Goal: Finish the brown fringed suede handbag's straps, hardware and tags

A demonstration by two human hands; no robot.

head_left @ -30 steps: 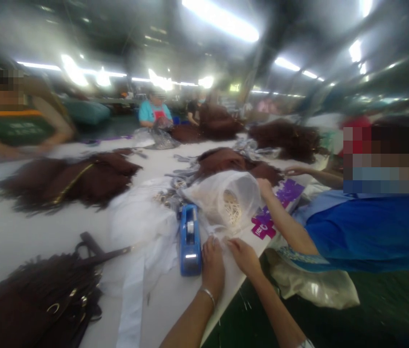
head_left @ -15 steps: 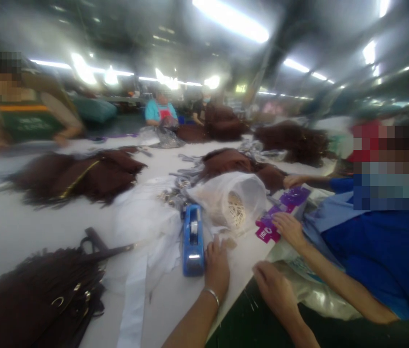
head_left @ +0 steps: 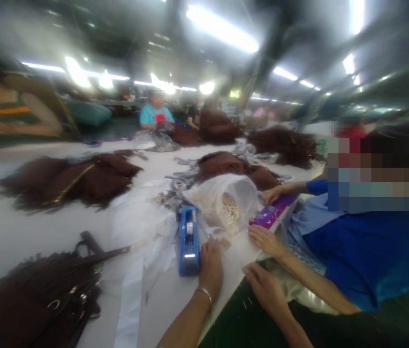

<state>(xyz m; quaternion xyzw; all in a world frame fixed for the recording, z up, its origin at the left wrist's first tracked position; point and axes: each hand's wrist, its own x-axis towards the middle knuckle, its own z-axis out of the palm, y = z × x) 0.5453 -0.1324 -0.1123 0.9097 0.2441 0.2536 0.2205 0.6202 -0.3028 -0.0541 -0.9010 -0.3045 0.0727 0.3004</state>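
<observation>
The left hand [head_left: 211, 263] lies on the desk [head_left: 168, 299], just beside the blue tape dispenser [head_left: 189, 246], with its fingers slightly bent and their tips close to a small brownish piece [head_left: 226, 244]; I cannot tell if this grip has hold of it. The right hand [head_left: 267, 290] is at the desk's edge with its fingers partly curled; nothing can be seen in its grip, but the blur does not let me be sure. In my judgement, a thing released from this hand could drop to the green floor [head_left: 240, 324], because the edge is so near. The near hand [head_left: 264, 239] of the co-worker in blue is just above it, so the two could bump. The translucent bag [head_left: 222, 193] lies on its side with a wide mouth, and a push could spill its thin pale pieces [head_left: 230, 212]. A sideways movement of the left hand could also shift the dispenser. Counting, I find one dispenser, one brownish piece, one translucent bag, one purple box [head_left: 271, 212] beside the co-worker's hands, one long white strip [head_left: 130, 299], and at least five brown fringed heaps [head_left: 74, 179]. The pale pieces are too many and too small to count.
</observation>
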